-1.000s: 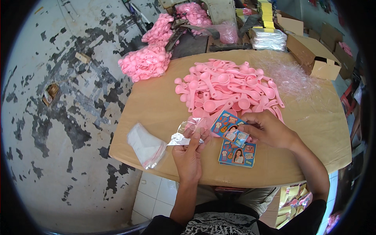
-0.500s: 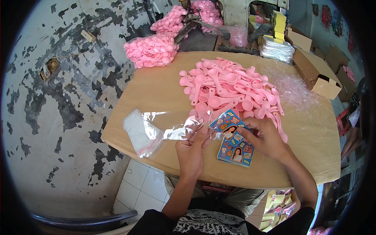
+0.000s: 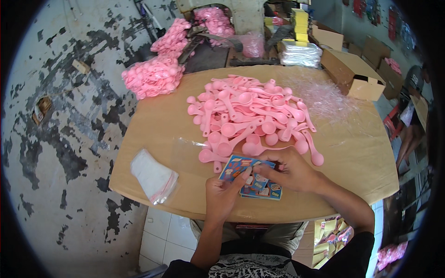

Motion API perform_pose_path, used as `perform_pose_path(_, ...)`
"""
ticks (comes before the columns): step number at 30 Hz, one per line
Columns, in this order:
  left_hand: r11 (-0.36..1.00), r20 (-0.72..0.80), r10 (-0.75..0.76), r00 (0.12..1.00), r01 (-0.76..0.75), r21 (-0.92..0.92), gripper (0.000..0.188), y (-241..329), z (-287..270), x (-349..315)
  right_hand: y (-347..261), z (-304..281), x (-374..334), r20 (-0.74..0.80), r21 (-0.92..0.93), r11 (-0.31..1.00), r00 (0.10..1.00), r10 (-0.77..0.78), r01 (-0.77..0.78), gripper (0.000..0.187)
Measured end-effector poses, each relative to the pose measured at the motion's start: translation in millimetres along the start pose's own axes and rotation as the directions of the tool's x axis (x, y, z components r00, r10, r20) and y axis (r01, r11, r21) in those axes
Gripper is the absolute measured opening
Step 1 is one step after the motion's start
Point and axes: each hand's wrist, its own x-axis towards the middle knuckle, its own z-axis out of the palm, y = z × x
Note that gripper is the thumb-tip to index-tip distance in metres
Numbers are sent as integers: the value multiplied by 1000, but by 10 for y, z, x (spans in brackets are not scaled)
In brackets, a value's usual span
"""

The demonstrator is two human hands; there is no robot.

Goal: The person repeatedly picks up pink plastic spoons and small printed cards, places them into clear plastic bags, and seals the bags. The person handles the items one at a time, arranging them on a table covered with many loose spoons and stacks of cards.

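Observation:
A blue printed card (image 3: 235,166) is held between my two hands, tilted above the table's near edge. My left hand (image 3: 221,195) is closed, its thumb pressing on the card's lower edge. My right hand (image 3: 296,171) pinches the card's right side. A clear plastic bag (image 3: 194,142) shows faintly to the left of the card; whether fingers still grip it is hidden. Just below my right hand lies a stack of similar cards (image 3: 265,192). Beyond my hands spreads a large heap of pink measuring spoons (image 3: 250,109). A stack of clear bags (image 3: 153,176) rests to the left.
The brown-covered table (image 3: 153,125) carries a tangle of clear plastic strips (image 3: 331,99) at the right. Bagged pink spoons (image 3: 155,76) sit at the far left. An open cardboard box (image 3: 352,74) stands far right; another person (image 3: 410,116) is beyond. Packed yellow cards (image 3: 331,238) fill a box below.
The card has come left and lower, and my left thumb now presses on it. The clear bag, earlier stretched flat and shiny from my left hand, shows only faintly. The view has shifted.

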Motion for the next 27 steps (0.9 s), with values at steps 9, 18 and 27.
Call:
perform_pose_path(9, 953, -45, 69, 997, -79, -292, 42, 42, 202, -53, 131, 113, -31, 5, 313, 950, 1000, 16, -17, 25)
perform_pose_path(18, 973, 13, 140, 990, -135, -186, 57, -88, 321, -14, 31, 80, -31, 89, 405, 898, 985, 145, -169, 27)
perform_pose_path(27, 645, -107, 132, 985, -167, -746, 72, 52, 311, -61, -27, 23, -18, 20, 360, 923, 990, 140, -138, 14)
